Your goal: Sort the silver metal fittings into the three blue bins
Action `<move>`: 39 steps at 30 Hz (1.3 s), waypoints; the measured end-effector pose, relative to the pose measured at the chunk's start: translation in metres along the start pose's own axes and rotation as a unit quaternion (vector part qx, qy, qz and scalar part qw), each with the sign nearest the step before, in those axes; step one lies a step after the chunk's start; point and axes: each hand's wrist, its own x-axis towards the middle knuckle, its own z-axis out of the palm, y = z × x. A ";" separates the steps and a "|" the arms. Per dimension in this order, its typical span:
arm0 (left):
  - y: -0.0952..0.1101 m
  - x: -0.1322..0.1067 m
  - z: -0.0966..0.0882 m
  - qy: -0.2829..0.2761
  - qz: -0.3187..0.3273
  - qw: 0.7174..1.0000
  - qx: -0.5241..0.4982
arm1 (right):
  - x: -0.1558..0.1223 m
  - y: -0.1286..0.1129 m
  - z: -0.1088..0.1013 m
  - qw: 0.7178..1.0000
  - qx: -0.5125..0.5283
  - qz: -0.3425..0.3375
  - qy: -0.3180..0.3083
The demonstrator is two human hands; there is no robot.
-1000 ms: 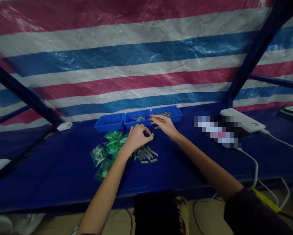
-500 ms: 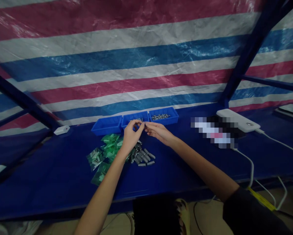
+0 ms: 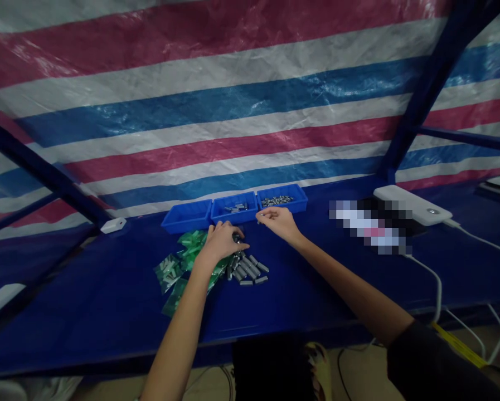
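My left hand (image 3: 223,240) reaches down over the near side of the middle bin, thumb and fingers apart, at the upper edge of a heap of grey metal cylinders (image 3: 250,268). Part of the heap is hidden under it. Green plastic bags (image 3: 191,248) lie just left of this hand, partly behind its wrist. My right hand (image 3: 280,223) is in front of the right bin, its thumb and fingertips pinched on a small metal piece (image 3: 261,215) whose shape is mostly covered.
Three blue bins stand along the back: a left bin (image 3: 187,224), a middle bin (image 3: 224,218) with several metal pieces and a right bin (image 3: 303,201) with many small ones. To the right lie a white power bank (image 3: 412,205) with cable and a blurred-out object (image 3: 370,227).
The two hands were together in front of the middle bin and have parted. My left hand came down toward the cylinders and opened; my right hand shifted slightly right, fingertips pinched.
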 end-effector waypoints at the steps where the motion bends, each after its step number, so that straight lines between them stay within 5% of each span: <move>1: 0.001 -0.001 0.000 0.002 -0.001 1.000 -0.002 | 0.000 -0.002 0.000 1.000 0.010 -0.005 -0.009; 6: 0.008 -0.003 -0.001 0.024 0.000 1.000 -0.004 | -0.005 -0.014 0.004 0.979 0.169 -0.041 -0.106; 9: 0.010 -0.002 0.001 0.031 0.010 0.999 0.006 | -0.007 -0.014 0.006 0.979 0.167 -0.034 -0.116; 18: 0.014 0.004 0.011 0.062 0.039 0.994 -0.076 | -0.008 -0.002 0.008 0.976 0.143 0.134 -0.092; 24: 0.017 0.009 0.010 0.147 0.043 0.974 -0.165 | -0.017 -0.002 0.018 0.902 0.289 0.237 -0.219; 28: 0.021 0.009 0.009 0.191 0.048 0.954 -0.228 | -0.016 -0.006 0.020 0.867 0.379 0.256 -0.199; 34: 0.017 0.013 0.011 0.224 0.047 0.935 -0.270 | -0.015 -0.015 0.016 0.876 0.393 0.219 -0.174; 39: 0.015 0.013 0.011 0.207 0.037 0.950 -0.233 | -0.015 -0.017 0.015 0.908 0.349 0.184 -0.138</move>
